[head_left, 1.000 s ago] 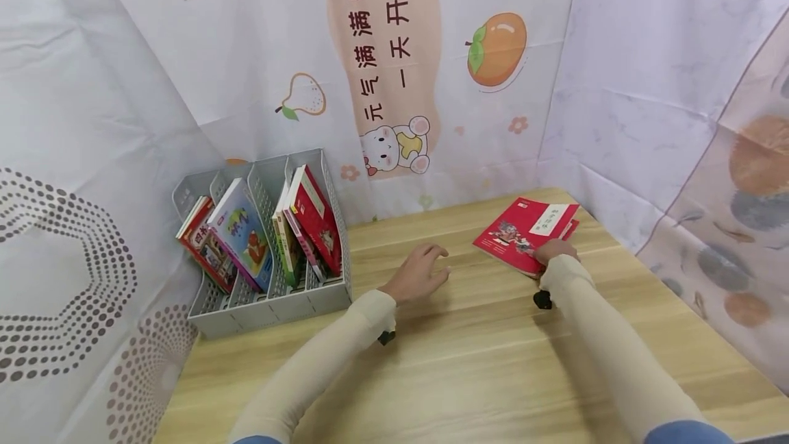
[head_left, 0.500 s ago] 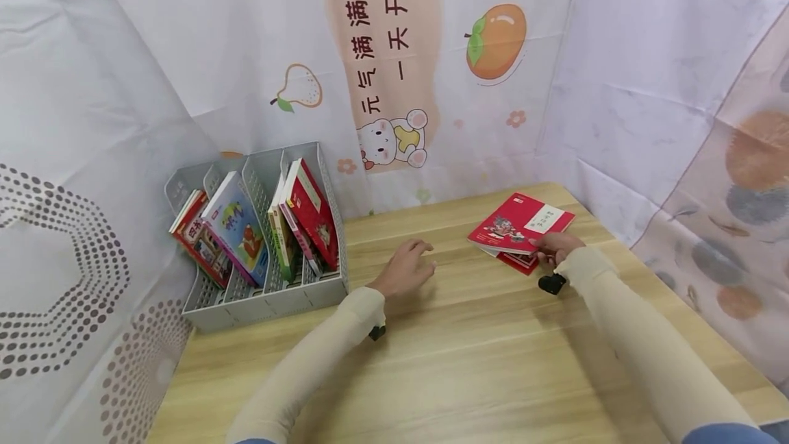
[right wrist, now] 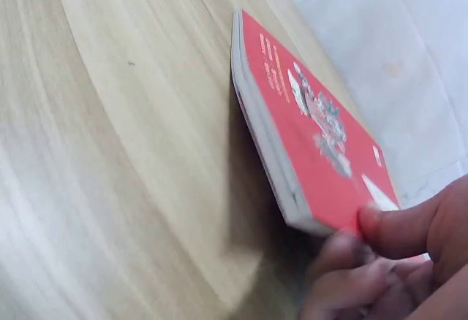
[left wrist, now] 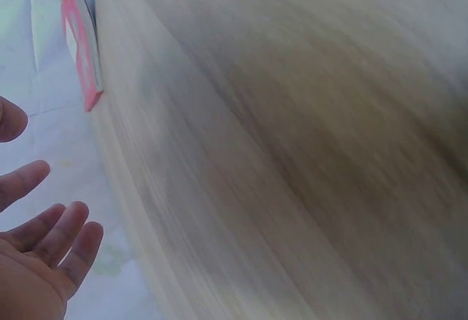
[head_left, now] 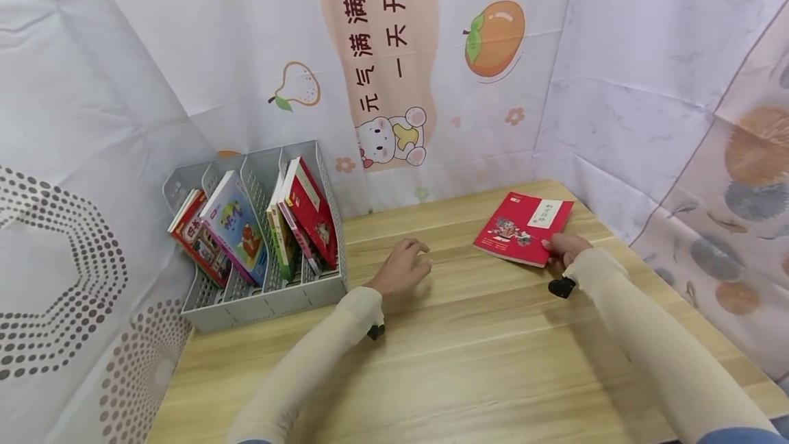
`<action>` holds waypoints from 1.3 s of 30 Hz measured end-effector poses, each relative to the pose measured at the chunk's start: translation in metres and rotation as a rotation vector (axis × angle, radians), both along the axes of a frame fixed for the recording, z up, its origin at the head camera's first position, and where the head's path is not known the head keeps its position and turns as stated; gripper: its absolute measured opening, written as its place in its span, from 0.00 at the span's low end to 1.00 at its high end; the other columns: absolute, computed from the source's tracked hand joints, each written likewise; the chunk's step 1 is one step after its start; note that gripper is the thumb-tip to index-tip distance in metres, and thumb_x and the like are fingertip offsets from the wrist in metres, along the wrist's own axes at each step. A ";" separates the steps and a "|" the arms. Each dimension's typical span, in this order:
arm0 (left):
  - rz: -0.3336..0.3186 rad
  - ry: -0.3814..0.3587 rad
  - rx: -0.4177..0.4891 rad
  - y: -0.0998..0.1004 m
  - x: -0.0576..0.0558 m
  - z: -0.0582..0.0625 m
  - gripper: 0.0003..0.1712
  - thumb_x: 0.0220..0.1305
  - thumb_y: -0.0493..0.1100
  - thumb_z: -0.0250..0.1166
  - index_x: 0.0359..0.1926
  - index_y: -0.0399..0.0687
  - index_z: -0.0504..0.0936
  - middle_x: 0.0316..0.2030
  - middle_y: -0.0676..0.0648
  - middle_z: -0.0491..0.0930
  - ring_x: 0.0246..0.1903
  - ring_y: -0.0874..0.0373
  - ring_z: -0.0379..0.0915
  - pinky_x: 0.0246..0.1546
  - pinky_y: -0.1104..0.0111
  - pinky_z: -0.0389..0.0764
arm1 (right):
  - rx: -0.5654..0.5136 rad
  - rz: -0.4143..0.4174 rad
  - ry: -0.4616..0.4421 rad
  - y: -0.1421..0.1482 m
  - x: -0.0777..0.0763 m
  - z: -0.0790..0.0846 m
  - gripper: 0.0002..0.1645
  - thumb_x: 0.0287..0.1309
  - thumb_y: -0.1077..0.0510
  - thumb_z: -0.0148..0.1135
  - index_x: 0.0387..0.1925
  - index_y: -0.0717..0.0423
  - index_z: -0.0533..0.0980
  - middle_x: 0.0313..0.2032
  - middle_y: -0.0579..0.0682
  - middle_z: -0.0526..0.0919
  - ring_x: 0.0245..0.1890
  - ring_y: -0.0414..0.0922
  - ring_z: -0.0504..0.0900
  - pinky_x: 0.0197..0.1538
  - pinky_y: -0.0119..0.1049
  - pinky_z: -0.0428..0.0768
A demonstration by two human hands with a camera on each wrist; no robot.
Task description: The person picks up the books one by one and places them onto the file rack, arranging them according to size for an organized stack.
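A red book with a white title strip and a small picture lies over the back right of the wooden table. My right hand pinches its near right corner, the thumb on the cover and the fingers curled below. In the right wrist view, the red book shows a thick page edge with a line along it, tilted up with shadow beneath. My left hand hovers above the table's middle, holding nothing. Its fingers are loosely bent and spread in the left wrist view, apart from the red book.
A grey file rack stands at the left, with several books leaning in its slots, among them a blue picture book and a red one. Printed curtains hang behind and along both sides of the table.
The lower red book that stuck out from under the top one no longer shows. My right hand has shifted slightly right, from over the books to their near corner. My left hand drifted slightly left.
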State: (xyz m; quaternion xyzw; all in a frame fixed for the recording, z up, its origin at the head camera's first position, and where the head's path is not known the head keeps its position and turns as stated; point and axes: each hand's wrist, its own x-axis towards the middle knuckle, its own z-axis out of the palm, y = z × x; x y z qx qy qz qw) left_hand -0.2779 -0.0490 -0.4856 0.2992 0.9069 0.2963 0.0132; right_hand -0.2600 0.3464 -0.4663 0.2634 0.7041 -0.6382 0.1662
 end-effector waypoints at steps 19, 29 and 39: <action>-0.102 -0.170 0.064 0.019 -0.007 0.007 0.39 0.76 0.64 0.55 0.74 0.41 0.66 0.61 0.39 0.78 0.44 0.56 0.83 0.48 0.63 0.82 | -0.191 0.140 0.543 0.000 0.005 -0.036 0.12 0.81 0.55 0.46 0.57 0.54 0.69 0.36 0.30 0.83 0.34 0.33 0.83 0.38 0.29 0.82; -0.112 -0.416 0.373 0.051 -0.004 0.015 0.40 0.72 0.59 0.64 0.76 0.54 0.58 0.43 0.40 0.85 0.24 0.45 0.83 0.30 0.53 0.86 | -0.431 0.208 0.596 -0.035 -0.001 -0.036 0.08 0.81 0.57 0.46 0.52 0.44 0.71 0.39 0.40 0.86 0.34 0.36 0.85 0.33 0.27 0.80; -0.096 -0.666 0.473 0.060 -0.005 0.015 0.19 0.71 0.57 0.67 0.48 0.47 0.84 0.34 0.24 0.81 0.14 0.56 0.73 0.19 0.63 0.70 | -0.292 0.285 0.612 -0.051 -0.003 -0.029 0.09 0.81 0.55 0.46 0.56 0.46 0.70 0.40 0.41 0.85 0.36 0.37 0.84 0.30 0.25 0.69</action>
